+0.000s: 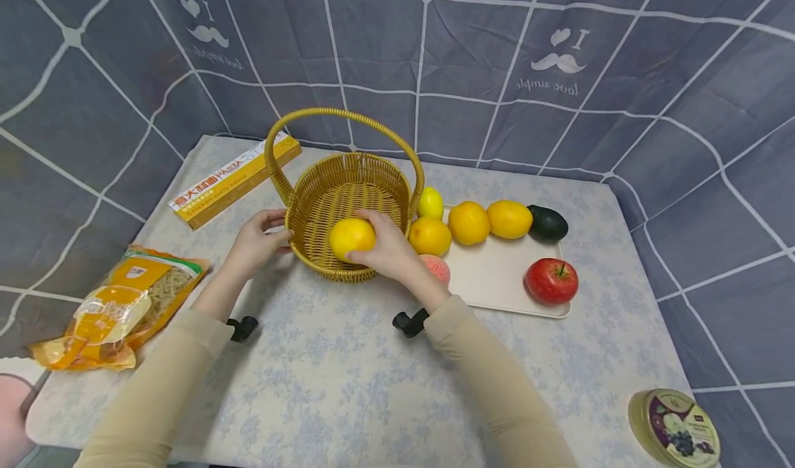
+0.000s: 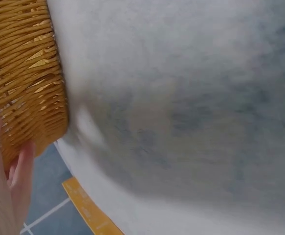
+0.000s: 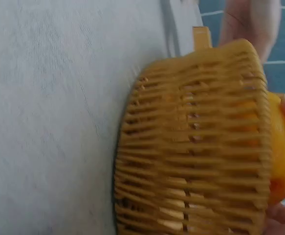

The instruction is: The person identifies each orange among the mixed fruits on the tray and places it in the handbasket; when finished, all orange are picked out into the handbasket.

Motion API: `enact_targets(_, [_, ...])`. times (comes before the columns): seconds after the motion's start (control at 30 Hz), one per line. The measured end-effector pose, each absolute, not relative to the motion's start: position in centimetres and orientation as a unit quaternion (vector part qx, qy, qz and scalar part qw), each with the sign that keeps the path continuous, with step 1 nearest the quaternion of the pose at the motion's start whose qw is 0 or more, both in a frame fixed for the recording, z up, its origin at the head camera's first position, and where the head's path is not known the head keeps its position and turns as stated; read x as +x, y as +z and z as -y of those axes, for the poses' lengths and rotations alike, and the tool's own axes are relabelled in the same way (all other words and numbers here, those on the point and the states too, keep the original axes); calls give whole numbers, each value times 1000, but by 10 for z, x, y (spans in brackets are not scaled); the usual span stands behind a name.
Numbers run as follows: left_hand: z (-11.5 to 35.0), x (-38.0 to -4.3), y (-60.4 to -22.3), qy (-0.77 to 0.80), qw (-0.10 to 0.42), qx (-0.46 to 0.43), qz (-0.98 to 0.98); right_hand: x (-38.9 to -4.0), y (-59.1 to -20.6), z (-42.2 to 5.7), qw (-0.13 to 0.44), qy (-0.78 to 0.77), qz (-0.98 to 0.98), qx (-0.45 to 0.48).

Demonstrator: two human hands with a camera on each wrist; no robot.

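Note:
A woven wicker basket with a tall arched handle stands on the table. My left hand holds its left rim, with thumb and fingers on either side of the wall; the left wrist view shows fingertips against the weave. A round yellow-orange fruit with a reddish patch is gripped by my right hand. In the head view it overlaps the basket's opening near the front. From the right wrist view the fruit shows at the rim, partly behind the wicker wall.
Right of the basket, a cream tray bears several yellow fruits, a dark green avocado and a red apple. A pink fruit is partly hidden by my right arm. Left are a pasta box and pasta bag; a round tub sits front right.

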State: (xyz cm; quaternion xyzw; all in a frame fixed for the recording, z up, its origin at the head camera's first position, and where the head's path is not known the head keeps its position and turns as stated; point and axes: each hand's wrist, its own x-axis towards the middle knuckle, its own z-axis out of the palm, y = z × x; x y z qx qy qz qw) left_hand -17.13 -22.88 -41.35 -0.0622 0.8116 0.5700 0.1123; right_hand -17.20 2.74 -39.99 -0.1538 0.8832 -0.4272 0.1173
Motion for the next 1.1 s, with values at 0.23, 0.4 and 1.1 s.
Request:
enact_targets(0.23, [226, -173, -413, 558, 120, -77, -817, -174, -403, -16, 150, -360, -902, -186])
enact_targets(0.4, [226, -168, -411, 572, 118, -73, -808, -176, -402, -13, 166, -318, -909, -212])
enact_targets(1.1, [225, -163, -413, 586, 118, -73, -798, -159, -384, -55, 130, -464, -854, -194])
